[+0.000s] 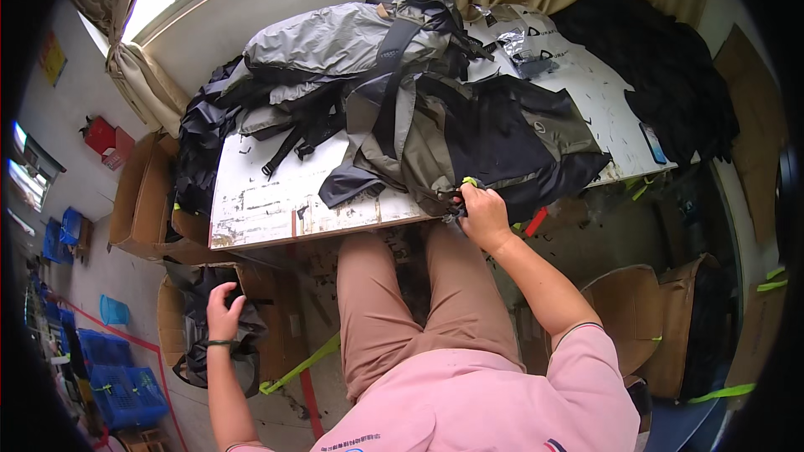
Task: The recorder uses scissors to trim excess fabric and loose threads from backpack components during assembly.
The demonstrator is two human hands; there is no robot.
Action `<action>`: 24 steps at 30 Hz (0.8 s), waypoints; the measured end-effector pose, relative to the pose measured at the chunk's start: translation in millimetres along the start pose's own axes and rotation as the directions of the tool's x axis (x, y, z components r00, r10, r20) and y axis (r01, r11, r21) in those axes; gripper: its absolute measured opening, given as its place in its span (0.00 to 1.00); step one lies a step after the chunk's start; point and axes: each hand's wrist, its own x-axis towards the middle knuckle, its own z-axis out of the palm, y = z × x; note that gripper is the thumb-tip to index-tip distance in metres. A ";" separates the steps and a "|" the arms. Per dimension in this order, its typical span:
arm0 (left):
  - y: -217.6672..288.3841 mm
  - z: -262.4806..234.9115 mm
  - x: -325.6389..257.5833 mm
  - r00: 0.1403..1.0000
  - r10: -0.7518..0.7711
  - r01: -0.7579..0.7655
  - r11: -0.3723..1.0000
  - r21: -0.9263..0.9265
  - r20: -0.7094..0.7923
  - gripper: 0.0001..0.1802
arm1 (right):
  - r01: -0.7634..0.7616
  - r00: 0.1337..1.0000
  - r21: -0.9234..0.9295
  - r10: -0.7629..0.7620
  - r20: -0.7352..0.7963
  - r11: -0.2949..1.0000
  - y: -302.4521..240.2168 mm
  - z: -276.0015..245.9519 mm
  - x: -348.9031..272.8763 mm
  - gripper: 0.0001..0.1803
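Note:
A grey, olive and black backpack [494,138] lies spread over the near part of the white table, its lower edge reaching the table's front. At that edge my right hand [486,218] is closed, with a small yellow-green bit poking out above the fingers. What exactly it grips is too small to make out. My left hand [224,316] is off the table at the left, its fingers apart and slightly curved, with nothing seen in them. Under it, dark grey and black bag pieces [199,339] fill a cardboard box [172,318].
More grey bags [318,38] are heaped at the back of the worn white table [251,209]. Black fabric [662,59] is piled at the back right, near a phone [652,142] and a clear plastic packet [532,54]. Cardboard boxes [624,310] and blue crates [126,393] stand on the floor.

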 end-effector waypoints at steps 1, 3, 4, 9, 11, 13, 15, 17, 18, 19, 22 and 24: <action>37.4 20.3 21.4 0.978 0.207 -0.207 0.978 -0.026 0.022 0.20 | 0.016 0.999 0.065 -0.013 -0.042 0.998 -4.4 -12.1 11.2 0.16; 132.6 60.5 13.8 0.890 0.455 -0.451 0.889 -0.076 0.040 0.25 | 0.019 0.999 0.099 -0.016 -0.029 0.995 -0.1 -78.8 6.6 0.15; 172.0 62.7 30.9 0.863 0.505 -0.500 0.859 -0.110 0.023 0.27 | -0.025 0.996 0.176 0.039 -0.076 0.984 -7.8 -108.3 20.5 0.16; 326.7 80.7 86.8 0.621 0.753 -0.784 0.598 -0.169 -0.217 0.45 | -0.048 0.998 0.525 0.060 -0.005 0.850 -20.4 -255.9 50.1 0.12; 386.8 75.1 93.7 0.539 0.798 -0.841 0.496 -0.216 -0.269 0.54 | 0.044 0.999 0.531 -0.051 -0.002 0.846 -15.6 -310.8 45.4 0.17; 440.7 62.2 85.0 0.421 0.874 -0.889 0.347 -0.298 -0.241 0.60 | -0.051 0.998 0.593 0.016 0.065 0.803 -11.4 -362.6 26.7 0.17; 477.3 50.8 60.0 0.255 0.953 -0.895 0.169 -0.412 -0.162 0.58 | 0.120 0.983 0.610 -0.179 0.036 0.783 12.5 -399.6 16.7 0.21; 497.6 45.6 29.1 0.117 0.988 -0.583 0.153 -0.798 0.103 0.40 | 0.140 0.948 0.637 -0.288 0.135 0.758 11.6 -447.4 7.3 0.21; 499.1 51.1 13.8 0.029 0.983 -0.367 0.178 -0.913 0.180 0.28 | 0.142 0.945 0.649 -0.297 0.134 0.747 7.3 -453.8 12.8 0.20; 496.0 50.6 -1.1 -0.018 0.966 -0.261 0.244 -0.934 0.257 0.22 | 0.148 0.942 0.661 -0.308 0.132 0.735 4.0 -457.8 17.6 0.20; 455.7 64.9 -35.7 0.138 0.918 0.211 0.340 -0.916 0.372 0.22 | -0.077 0.995 0.548 0.026 0.100 0.833 -28.0 -410.3 41.3 0.15; 416.2 74.2 -41.7 0.302 0.835 0.405 0.324 -0.855 0.460 0.19 | -0.112 0.975 0.448 0.012 0.220 0.887 -20.2 -360.2 63.6 0.15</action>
